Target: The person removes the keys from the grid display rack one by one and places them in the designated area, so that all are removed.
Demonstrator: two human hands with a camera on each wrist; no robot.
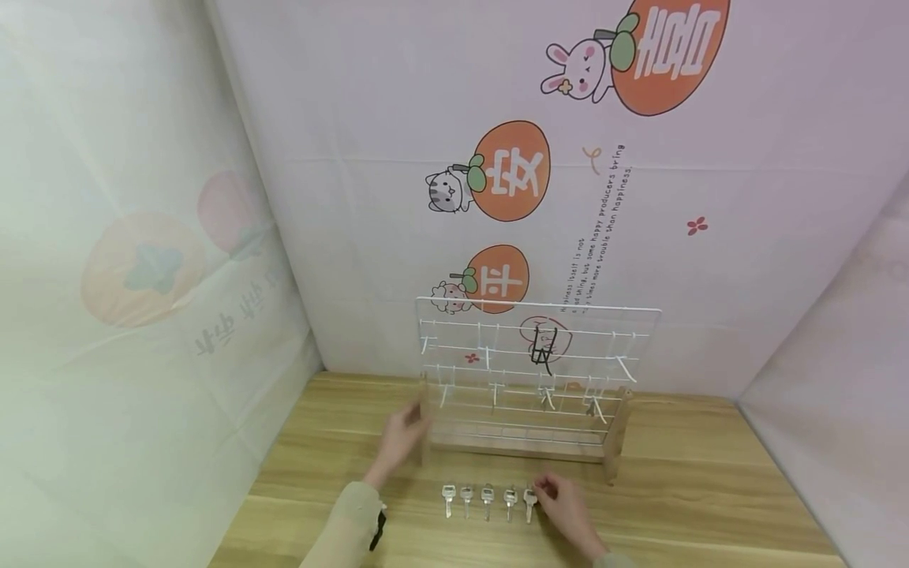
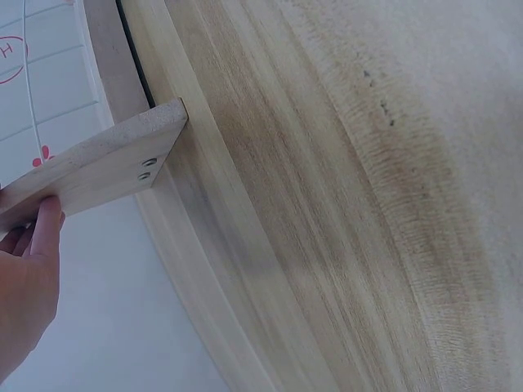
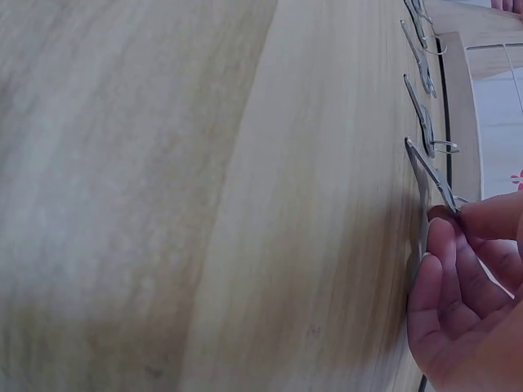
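A white wire grid rack [image 1: 518,451] on a wooden base stands across the back of the table. With thumb and fingers, my left hand [image 1: 403,434] holds the rack's left wooden side board [image 2: 106,175], which shows two screws in the left wrist view. Several silver keys lie in a row in front of the rack. My right hand [image 1: 564,505] pinches the head of the rightmost key [image 1: 529,501], whose tip touches or nearly touches the table in the right wrist view. Small rings on the keys [image 3: 421,118] stick out towards the rack.
White hooks [image 1: 623,368] are fixed on the grid in two rows. Small metallic things, hard to make out, hang from some lower hooks. A black wire piece [image 1: 542,345] sits higher on the grid. Printed cloth walls [image 1: 398,95] enclose the wooden table [image 1: 696,473] at back and sides.
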